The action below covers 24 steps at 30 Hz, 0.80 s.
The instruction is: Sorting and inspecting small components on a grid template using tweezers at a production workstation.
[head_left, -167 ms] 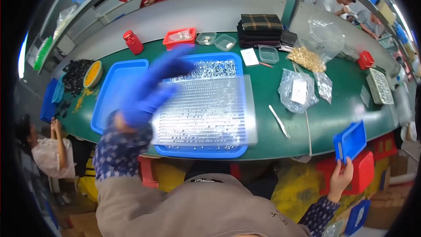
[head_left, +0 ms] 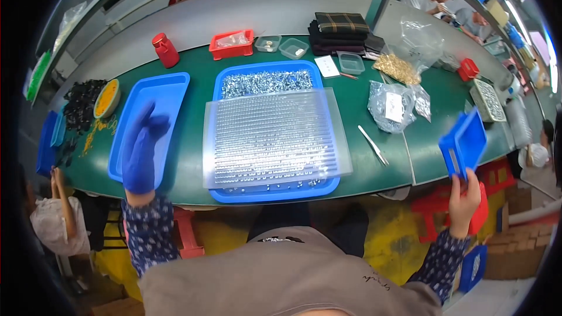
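Observation:
My left hand (head_left: 140, 155), in a blue glove, hovers over the near part of a long blue tray (head_left: 175, 90), its fingers stretched out and holding nothing. Out at the right, past the table's front edge, my bare right hand (head_left: 463, 202) grips a small blue bin (head_left: 473, 140) by its lower edge, tilted up. Between the hands, a clear plate (head_left: 341, 140) lined with rows of small shiny pieces rests across a second blue tray (head_left: 321, 77). Loose silvery metal pieces (head_left: 266, 83) fill that tray's far end.
Tweezers (head_left: 373, 145) lie right of the plate, near a clear bag (head_left: 383, 111). Golden pieces (head_left: 397, 69), folded dark cloth (head_left: 339, 38), a red bin (head_left: 232, 52) and a red bottle (head_left: 165, 52) stand farther back. A bowl of yellow pieces (head_left: 107, 98) is at left. Other people sit around.
My left hand has swung left and down, from above the clear plate to over the left tray. My right hand still holds the small bin, now raised slightly. The whole view has shifted a little.

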Tool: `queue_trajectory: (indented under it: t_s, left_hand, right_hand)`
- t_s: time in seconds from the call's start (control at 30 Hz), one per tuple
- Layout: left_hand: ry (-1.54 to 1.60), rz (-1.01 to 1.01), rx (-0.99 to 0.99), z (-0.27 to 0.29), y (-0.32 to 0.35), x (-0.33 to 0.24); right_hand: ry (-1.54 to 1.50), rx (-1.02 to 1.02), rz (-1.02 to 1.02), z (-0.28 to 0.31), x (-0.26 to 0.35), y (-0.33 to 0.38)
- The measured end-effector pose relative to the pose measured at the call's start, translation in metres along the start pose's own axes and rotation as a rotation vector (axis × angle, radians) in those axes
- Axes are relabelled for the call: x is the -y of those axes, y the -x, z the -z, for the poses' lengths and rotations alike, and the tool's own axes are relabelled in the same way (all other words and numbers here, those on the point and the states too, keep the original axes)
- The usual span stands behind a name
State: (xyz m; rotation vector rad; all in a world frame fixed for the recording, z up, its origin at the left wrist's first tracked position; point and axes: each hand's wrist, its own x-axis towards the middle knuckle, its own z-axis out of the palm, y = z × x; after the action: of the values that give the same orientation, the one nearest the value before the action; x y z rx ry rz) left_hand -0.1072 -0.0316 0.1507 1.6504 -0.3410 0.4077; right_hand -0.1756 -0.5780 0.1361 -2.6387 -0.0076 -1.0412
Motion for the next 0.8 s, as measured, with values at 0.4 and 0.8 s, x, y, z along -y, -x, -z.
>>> queue_trajectory:
  t_s: [0.4,0.8]
  left_hand:
    - [-0.042,0.238,-0.373,0.039,0.143,0.142]
    - [-0.233,0.273,-0.304,0.045,0.118,0.15]
  right_hand:
    - [-0.493,0.286,0.206,-0.103,0.183,-0.123]
    - [-0.814,0.702,0.284,-0.19,0.272,-0.173]
